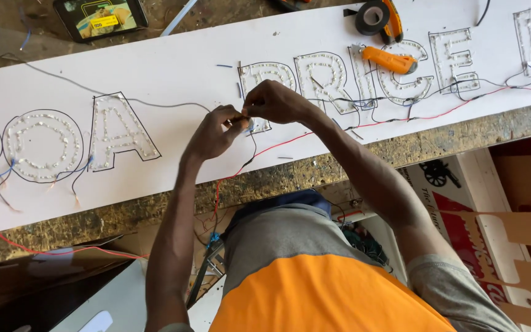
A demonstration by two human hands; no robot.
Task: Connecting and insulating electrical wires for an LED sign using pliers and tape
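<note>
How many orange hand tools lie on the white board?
2. An orange utility knife lies on the white board among the outlined letters; an orange-handled tool lies beside the black tape roll at the top edge. Others may lie outside view.

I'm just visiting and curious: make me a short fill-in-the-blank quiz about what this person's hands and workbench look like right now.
1. The left hand and right hand meet over a long ____ board with outlined letters.
2. The utility knife lying on the board is ____ in colour.
3. The roll of tape near the board's top edge is ____.
4. The phone rests ____ the board, not on it.

Missing words: white; orange; black; beyond
</note>
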